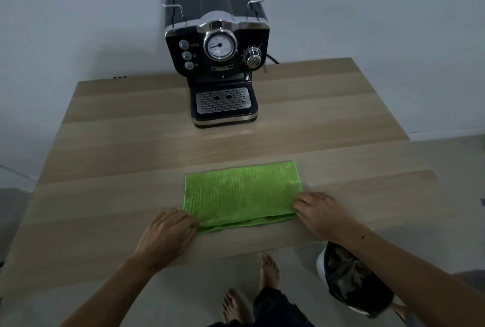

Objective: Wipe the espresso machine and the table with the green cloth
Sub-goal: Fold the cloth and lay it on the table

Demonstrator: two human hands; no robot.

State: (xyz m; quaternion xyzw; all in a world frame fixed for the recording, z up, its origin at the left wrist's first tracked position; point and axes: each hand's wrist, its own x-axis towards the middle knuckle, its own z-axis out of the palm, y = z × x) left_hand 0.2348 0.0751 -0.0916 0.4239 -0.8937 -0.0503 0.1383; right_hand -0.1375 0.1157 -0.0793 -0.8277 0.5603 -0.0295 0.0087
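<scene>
A green cloth, folded into a rectangle, lies flat on the light wooden table near its front edge. My left hand pinches the cloth's near left corner. My right hand grips the cloth's near right corner, fingers curled over the fold. A black and chrome espresso machine stands upright at the far middle of the table, dial and drip tray facing me, well beyond the cloth.
A grey wall rises right behind the machine, and a dark cable leaves its right side. Below the table's front edge are my bare feet and a bin with a dark liner at the right.
</scene>
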